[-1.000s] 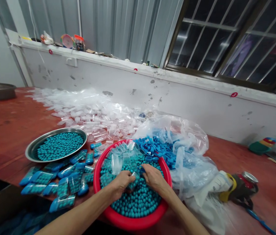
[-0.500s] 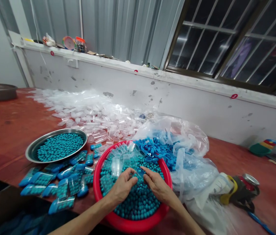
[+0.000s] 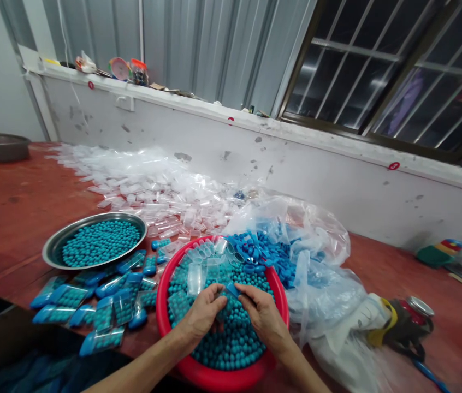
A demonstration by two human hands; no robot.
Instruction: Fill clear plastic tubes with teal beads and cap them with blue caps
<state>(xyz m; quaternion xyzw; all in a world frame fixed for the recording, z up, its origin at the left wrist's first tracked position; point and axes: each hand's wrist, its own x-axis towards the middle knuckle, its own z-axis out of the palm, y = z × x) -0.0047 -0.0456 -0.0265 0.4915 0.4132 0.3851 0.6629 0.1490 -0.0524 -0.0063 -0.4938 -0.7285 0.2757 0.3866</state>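
My left hand [image 3: 207, 310] and my right hand [image 3: 262, 314] meet over a red basin [image 3: 282, 305] filled with teal beads [image 3: 231, 349]. The right fingers pinch a small blue plastic cap [image 3: 233, 289]. The left fingers are closed on a clear plastic sleeve, mostly hidden, right against the cap. Several empty clear sleeves [image 3: 196, 278] lie on the beads at the basin's far left. Loose blue caps [image 3: 272, 248] are heaped just beyond its far right rim.
Left of the basin stands a steel bowl [image 3: 46, 254] of teal beads. In front of it lie several bead-filled packs with blue caps [image 3: 71, 296]. Clear sleeves [image 3: 165, 191] are spread along the wall. A plastic bag [image 3: 325, 289] and a red jar [image 3: 417, 310] are at the right.
The blue cap has come up against the left fingers and turned, showing more of its face. Both hands stay over the basin, and the view has shifted slightly.
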